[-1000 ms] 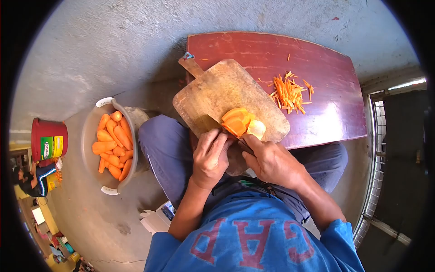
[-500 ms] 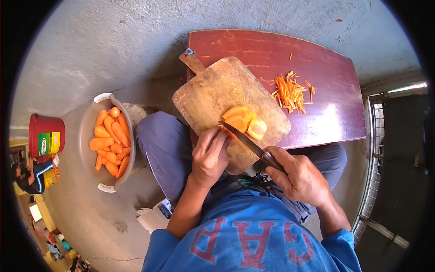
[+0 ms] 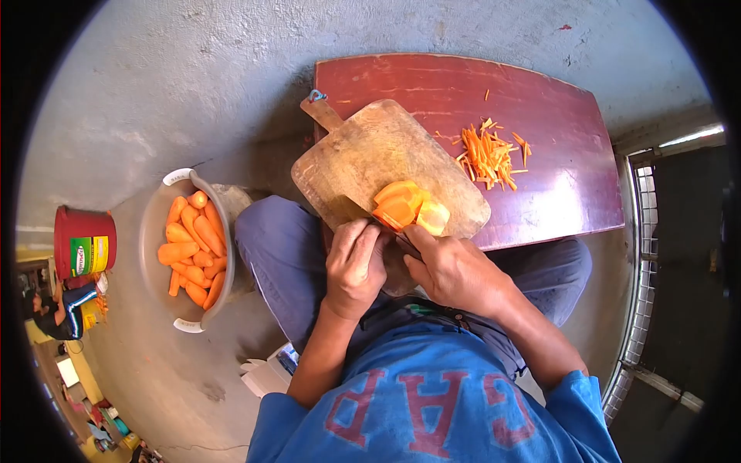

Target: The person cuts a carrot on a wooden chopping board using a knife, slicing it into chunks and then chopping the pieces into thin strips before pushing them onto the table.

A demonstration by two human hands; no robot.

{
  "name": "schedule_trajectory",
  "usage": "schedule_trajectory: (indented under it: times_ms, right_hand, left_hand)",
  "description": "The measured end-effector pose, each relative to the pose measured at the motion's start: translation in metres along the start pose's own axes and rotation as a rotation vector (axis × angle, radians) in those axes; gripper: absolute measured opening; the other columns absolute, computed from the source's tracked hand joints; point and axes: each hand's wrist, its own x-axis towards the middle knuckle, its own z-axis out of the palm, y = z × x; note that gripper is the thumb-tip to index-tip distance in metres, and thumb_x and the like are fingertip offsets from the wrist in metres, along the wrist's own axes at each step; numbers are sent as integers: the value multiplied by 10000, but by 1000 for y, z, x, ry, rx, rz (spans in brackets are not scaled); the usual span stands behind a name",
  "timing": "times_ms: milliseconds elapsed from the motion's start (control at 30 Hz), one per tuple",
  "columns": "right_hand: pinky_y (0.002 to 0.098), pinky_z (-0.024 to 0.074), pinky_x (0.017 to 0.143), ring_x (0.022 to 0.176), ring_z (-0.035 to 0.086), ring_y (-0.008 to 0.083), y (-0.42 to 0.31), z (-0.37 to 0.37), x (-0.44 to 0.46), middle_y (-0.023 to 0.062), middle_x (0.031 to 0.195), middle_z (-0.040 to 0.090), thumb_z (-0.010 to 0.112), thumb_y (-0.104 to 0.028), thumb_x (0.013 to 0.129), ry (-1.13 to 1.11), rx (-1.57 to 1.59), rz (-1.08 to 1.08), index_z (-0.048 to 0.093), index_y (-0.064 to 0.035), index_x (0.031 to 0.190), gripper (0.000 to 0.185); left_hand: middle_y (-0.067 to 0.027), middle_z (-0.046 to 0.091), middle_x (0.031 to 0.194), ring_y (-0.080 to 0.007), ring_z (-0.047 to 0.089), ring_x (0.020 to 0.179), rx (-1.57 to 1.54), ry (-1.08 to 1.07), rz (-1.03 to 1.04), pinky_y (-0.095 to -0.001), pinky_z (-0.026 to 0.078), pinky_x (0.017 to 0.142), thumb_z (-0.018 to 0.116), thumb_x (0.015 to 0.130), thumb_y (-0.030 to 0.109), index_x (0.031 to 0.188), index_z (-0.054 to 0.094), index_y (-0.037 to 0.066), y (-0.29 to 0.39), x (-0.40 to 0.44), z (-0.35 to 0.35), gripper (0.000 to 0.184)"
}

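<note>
A wooden cutting board [image 3: 351, 154] lies tilted across the lap and the table edge. On it rest thick orange carrot slices [image 3: 397, 202] and a paler carrot chunk [image 3: 434, 218]. My right hand [image 3: 461, 272] is closed around the handle of a knife [image 3: 360, 210], its blade running leftward behind the slices' near side. My left hand [image 3: 353, 266] sits at the board's near edge, fingers bent and pressed together beside the blade. A carrot piece appears to be in those fingers, mostly hidden by them and the knife.
Carrot sticks [image 3: 489, 158] are heaped on the red table [image 3: 556, 131]. A grey basin [image 3: 151, 247] of whole peeled carrots [image 3: 202, 231] stands on the floor to the left. Farther left are a red bucket [image 3: 68, 231] and another person [image 3: 58, 312]. A white box [image 3: 266, 376] is near my left elbow.
My right hand has moved left and up with the knife, bringing the handle close to my left hand and the slices. The left hand stays nearly in place. The view has shifted slightly.
</note>
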Motion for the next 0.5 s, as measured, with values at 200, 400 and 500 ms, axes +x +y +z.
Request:
schedule_trajectory:
  times_ms: [200,400,500]
  right_hand:
    - [588,622,856,979,765,558,4,-17,6,355,1036,774,726,-123,1082,40,111,-107,661,66,1277,279]
    - [457,626,859,919,780,328,1,-32,-19,240,1028,769,735,-121,1080,142,314,14,691,65,1413,384]
    - [351,600,743,825,700,139,11,-43,-33,62,996,749,703,-153,1120,232,444,119,695,49,1455,391]
  left_hand:
    - [-217,748,1226,-424,752,1056,-7,-42,-38,-497,636,932,876,906,-78,1314,733,-27,-1,-1,3,436]
    - [-240,753,1296,-454,757,1150,-26,-63,-66,-501,645,978,895,888,-30,1406,689,-24,-2,2,1,557]
    - [-247,756,1329,-456,760,1184,-17,-92,-76,-499,648,1007,924,877,7,1429,690,-22,-1,3,0,599]
